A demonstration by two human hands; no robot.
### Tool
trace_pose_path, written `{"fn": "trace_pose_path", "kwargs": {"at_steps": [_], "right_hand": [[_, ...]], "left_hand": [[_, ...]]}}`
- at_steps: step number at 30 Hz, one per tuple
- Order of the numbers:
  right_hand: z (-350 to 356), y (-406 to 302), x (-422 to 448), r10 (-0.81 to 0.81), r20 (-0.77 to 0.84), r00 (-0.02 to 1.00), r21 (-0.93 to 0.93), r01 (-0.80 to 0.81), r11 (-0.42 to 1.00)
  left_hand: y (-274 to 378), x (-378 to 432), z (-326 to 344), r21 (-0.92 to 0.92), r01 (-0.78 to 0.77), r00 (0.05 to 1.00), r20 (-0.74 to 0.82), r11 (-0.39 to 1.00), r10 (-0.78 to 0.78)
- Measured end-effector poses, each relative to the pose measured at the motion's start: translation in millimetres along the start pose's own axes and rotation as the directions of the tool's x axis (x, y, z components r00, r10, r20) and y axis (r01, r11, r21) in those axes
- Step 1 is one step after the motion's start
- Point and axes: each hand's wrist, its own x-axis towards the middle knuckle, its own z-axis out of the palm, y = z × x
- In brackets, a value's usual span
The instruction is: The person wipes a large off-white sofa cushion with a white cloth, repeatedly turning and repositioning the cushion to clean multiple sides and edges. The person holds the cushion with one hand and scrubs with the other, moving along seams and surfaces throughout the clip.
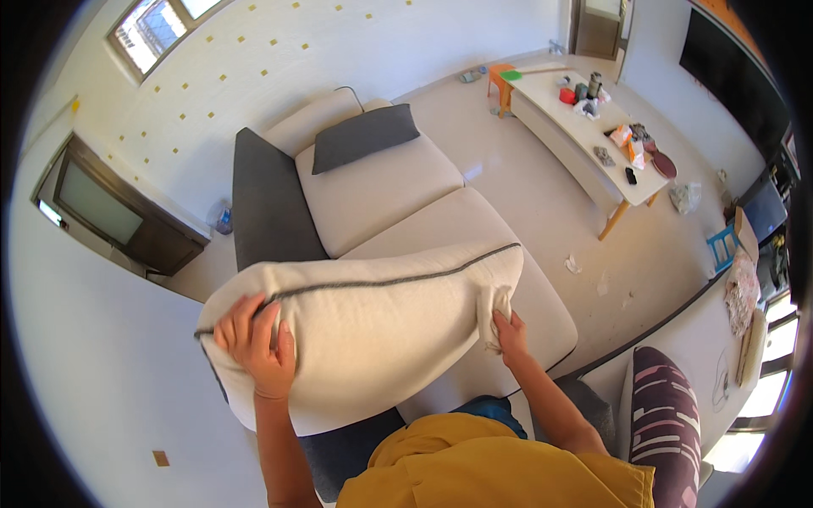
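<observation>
Across the sofa in front of me a large cream cushion (381, 330) with dark grey piping is tilted up between my hands. My left hand (257, 340) grips its upper left part, fingers curled over the piped edge. Near its right end, my right hand (511, 333) pinches a bunched fold of the cream fabric. Beneath and beyond it lie the sofa's cream seat cushions (387, 197). The cushion's far side and underside are hidden from me.
A dark grey pillow (365, 136) rests on the sofa beside its grey armrest (270, 197). At right, a patterned purple pillow (664, 419) stands on another sofa section. Beyond the tiled floor (521, 190) is a long white table (565, 114) bearing several items.
</observation>
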Motion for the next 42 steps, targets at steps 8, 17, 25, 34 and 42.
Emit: {"fn": "trace_pose_path", "kwargs": {"at_steps": [8, 17, 25, 34, 42], "right_hand": [[3, 7, -81, 0.059, -0.04, 0.997, 0.162, -0.052, 0.985], [178, -153, -187, -0.648, 0.37, 0.666, -0.124, 0.727, 0.676], [253, -140, -175, -0.803, 0.422, 0.42, -0.423, 0.875, 0.236], [301, -143, -203, -0.78, 0.607, 0.153, -0.223, 0.975, 0.017], [241, -111, -210, -0.655, 0.711, 0.255, -0.295, 0.954, 0.051]], "left_hand": [[-121, -105, -48, -0.091, 0.414, 0.903, -0.087, 0.906, -0.422], [-150, -170, -3, -0.479, 0.629, 0.733, 0.105, 0.612, -0.672], [-157, -176, 4, -0.451, 0.65, 0.701, 0.043, 0.612, -0.712], [-173, -164, 22, -0.335, 0.728, 0.636, 0.006, 0.598, -0.772], [-176, -155, 41, -0.311, 0.724, 0.63, -0.066, 0.615, -0.774]]}}
